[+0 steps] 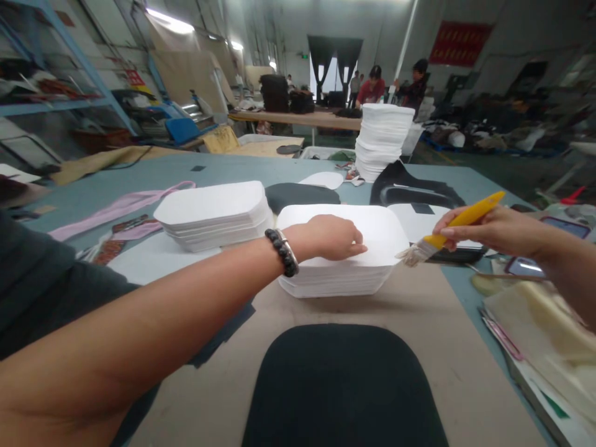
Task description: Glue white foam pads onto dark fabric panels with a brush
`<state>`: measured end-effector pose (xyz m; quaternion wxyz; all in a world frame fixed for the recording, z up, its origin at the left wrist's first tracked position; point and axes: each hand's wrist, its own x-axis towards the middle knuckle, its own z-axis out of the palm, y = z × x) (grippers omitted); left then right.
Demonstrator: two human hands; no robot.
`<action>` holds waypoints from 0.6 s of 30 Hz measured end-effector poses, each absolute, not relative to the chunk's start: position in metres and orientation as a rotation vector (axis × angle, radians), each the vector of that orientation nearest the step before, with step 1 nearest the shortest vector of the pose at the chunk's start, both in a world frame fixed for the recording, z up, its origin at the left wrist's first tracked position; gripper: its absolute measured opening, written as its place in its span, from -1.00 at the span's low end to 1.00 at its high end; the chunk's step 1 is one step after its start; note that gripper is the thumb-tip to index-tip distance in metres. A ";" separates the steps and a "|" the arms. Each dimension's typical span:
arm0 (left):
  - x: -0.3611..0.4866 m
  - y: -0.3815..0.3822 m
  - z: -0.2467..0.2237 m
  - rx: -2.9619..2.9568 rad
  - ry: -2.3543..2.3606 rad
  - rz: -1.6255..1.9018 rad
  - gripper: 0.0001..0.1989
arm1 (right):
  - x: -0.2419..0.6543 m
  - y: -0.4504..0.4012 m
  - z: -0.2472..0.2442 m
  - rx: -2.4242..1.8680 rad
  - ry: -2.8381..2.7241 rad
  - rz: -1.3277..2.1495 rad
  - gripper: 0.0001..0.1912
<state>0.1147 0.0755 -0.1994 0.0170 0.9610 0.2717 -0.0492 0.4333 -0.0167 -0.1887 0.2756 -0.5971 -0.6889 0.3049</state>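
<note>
A: Landmark: middle stack point(333, 282) of white, rounded pieces. Position of the brush point(467, 215)?

B: Right of the middle stack, bristles just beside its edge; contact unclear. Yellow handle slants up and away. Grip of the right hand point(494, 231) clamped on that handle.

A: And the left hand point(331, 237)?

B: Over the top of the middle stack, fingers curled. Cannot tell whether that grip is apart or together on a piece.

A: Surroundings?

B: Beneath the middle stack, brown board point(209, 403) on the blue-grey surface point(162, 166). In front of it, dark panel point(344, 385), flat. To its left, second stack point(212, 214), white. Behind it, rightward, tall stack point(382, 143).
</note>
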 end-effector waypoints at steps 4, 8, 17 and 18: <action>0.133 0.070 -0.205 3.028 0.855 -0.058 -0.60 | 0.442 0.010 -0.179 -1.630 -1.763 0.697 -0.43; 0.158 0.072 -0.200 3.043 0.878 -0.049 -0.62 | 0.430 0.025 -0.174 -1.623 -1.665 0.489 -0.50; 0.225 0.094 -0.195 2.817 1.119 -0.002 -0.42 | 0.399 -0.029 -0.179 -1.610 -1.565 0.106 -0.69; 0.231 0.095 -0.196 2.780 1.136 0.005 -0.37 | 0.399 -0.036 -0.181 -1.554 -1.525 0.089 -0.68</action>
